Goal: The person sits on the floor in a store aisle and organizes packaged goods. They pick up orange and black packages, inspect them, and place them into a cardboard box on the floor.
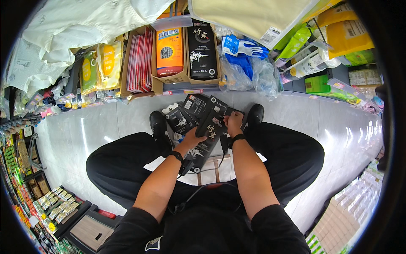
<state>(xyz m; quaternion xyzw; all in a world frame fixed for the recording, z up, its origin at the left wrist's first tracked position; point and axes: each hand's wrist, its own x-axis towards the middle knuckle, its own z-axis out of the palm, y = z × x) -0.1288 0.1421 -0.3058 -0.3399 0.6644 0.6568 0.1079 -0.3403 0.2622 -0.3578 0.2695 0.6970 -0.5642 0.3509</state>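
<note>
Between my knees I hold a flat black packet (pixel 203 151) tilted above the floor; it bears writing and a white bamboo print. The thumb of my left hand (pixel 192 139) lies across its front at the left edge, with the other fingers hidden beneath. My right hand (pixel 234 123) has its fingertips pinched at the packet's upper right edge. Similar black packets (pixel 180 120) lie overlapping on the floor between my shoes, partly covered by the held one. Another dark packet (pixel 219 102) shows just beyond it.
Ahead, a low shelf carries an open carton (pixel 171 77) of orange packets, a carton of black packets (pixel 203 50), red packets (pixel 139 63) and bagged blue-and-white gloves (pixel 249 49). Pale hanging packages (pixel 247 16) overhang it. A dark cable (pixel 203 171) crosses between my wrists. Shelving (pixel 35 177) stands left.
</note>
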